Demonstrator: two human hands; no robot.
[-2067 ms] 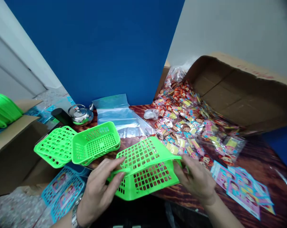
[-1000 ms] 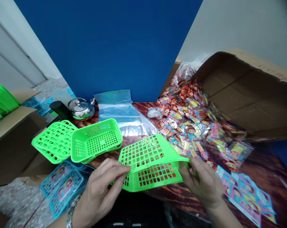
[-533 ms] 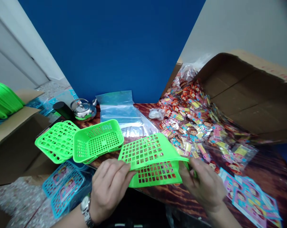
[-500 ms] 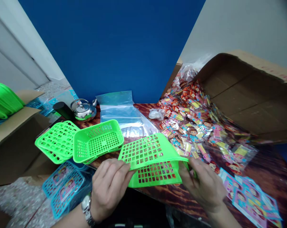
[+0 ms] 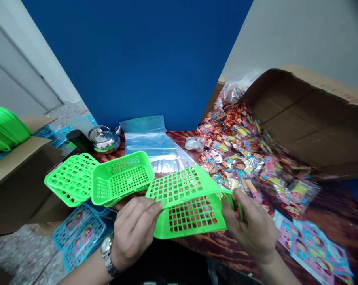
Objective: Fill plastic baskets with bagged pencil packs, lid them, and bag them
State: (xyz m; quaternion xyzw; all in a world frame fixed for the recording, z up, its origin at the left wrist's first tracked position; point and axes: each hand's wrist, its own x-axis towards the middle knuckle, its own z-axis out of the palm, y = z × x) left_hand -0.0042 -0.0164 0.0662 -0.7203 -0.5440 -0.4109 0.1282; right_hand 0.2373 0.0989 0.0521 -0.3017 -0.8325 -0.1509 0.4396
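Both my hands hold a green plastic mesh basket (image 5: 187, 215) with a green mesh lid (image 5: 179, 187) over it, above the near edge of the wooden table (image 5: 324, 206). My left hand (image 5: 134, 231), a watch on its wrist, pinches the lid's left edge with closed fingers. Fingers of my right hand (image 5: 251, 227) are wrapped round the right end of lid and basket. Colourful packets show through the basket's holes.
A second green basket (image 5: 122, 178) and a stack of green lids (image 5: 72, 178) lie at the left. Behind them are a steel teapot (image 5: 104, 139) and clear plastic bags (image 5: 155, 144). An open carton (image 5: 309, 118) spills several cartoon packets (image 5: 241, 154). Cards (image 5: 312, 245) lie at the right, blue baskets (image 5: 78, 233) below left.
The lid's left edge has dropped and come closer to the basket rim. My left hand has shifted right and up along that edge; the right hand has kept its grip.
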